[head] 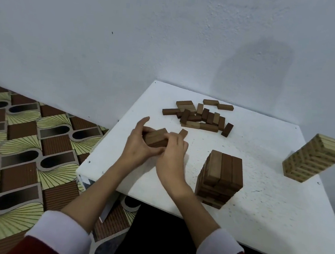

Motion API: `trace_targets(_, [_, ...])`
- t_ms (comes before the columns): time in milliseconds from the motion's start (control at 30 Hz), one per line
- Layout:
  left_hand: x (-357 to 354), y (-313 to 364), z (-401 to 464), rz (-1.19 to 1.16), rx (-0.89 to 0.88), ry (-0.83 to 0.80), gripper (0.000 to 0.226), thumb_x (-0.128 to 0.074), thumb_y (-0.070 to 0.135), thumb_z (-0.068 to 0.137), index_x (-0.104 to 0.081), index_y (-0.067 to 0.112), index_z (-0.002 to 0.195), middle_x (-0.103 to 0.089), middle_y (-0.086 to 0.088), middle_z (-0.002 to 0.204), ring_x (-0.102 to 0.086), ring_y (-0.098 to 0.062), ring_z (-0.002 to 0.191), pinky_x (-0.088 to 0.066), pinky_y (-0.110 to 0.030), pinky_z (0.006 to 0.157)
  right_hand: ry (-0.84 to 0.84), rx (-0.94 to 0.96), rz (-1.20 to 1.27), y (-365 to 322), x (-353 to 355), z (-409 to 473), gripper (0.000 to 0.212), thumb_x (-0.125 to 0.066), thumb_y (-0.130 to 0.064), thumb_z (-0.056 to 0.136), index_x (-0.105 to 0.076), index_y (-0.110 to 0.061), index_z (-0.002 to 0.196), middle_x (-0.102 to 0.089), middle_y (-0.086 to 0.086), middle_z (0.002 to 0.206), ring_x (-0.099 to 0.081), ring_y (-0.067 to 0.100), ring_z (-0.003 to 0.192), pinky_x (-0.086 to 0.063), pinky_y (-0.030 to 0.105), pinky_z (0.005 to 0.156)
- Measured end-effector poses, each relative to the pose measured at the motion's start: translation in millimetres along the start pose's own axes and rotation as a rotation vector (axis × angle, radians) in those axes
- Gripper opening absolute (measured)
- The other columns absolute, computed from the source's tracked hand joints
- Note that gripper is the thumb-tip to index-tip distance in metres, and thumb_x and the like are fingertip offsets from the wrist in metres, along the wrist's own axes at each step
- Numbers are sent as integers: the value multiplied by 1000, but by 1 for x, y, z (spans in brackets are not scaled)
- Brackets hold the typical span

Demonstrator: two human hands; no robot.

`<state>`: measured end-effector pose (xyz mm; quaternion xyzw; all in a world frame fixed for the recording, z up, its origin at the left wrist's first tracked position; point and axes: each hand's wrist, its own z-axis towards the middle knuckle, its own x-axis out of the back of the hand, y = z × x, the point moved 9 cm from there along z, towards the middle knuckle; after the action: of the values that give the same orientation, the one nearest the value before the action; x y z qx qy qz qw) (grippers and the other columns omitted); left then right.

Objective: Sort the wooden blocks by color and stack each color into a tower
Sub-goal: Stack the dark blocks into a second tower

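Near the left edge of the white table (258, 200), my left hand (139, 146) and my right hand (172, 154) both close around a small bundle of dark brown blocks (156, 138). One loose brown block (183, 133) lies just behind my right hand. A scattered pile of brown blocks (200, 116) sits at the back of the table. A brown tower (220, 178) stands to the right of my hands. A light, pale-wood tower (314, 158) stands at the far right.
A pale wall (130, 39) rises right behind the table. A patterned floor mat (20, 147) lies to the left, below the table's edge. My red sleeves with white cuffs (62, 238) fill the bottom of the view.
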<state>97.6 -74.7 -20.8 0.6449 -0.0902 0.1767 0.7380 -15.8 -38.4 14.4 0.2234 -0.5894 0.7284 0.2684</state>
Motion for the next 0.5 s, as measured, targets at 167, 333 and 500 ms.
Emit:
trace_targets(167, [16,61,0,-115,-113,-12,96,-88,17,58,-35,26,137,-57,10,102,-57,-5,98,-42,-13,86,-45,161,-56,-41,51,12,47,-44,12,82,-47,-7,124,-41,9,131,-31,24,119,-24,16,93])
trace_targets(333, [-10,115,-11,-122,-225,-154,100,-90,28,49,-36,34,133,-58,8,107,-56,1,98,-41,-5,83,-289,225,-2,-35,115,5,59,-66,-10,83,-39,-24,134,-40,-7,127,-39,9,122,-30,14,97])
trace_targets(500, [-63,143,-27,-48,-316,-346,100,-90,16,55,-34,31,136,-56,11,106,-54,4,102,-38,-4,86,-373,158,-21,5,153,-8,70,-77,-16,74,-35,-41,125,-44,-22,125,-41,-3,119,-33,10,97])
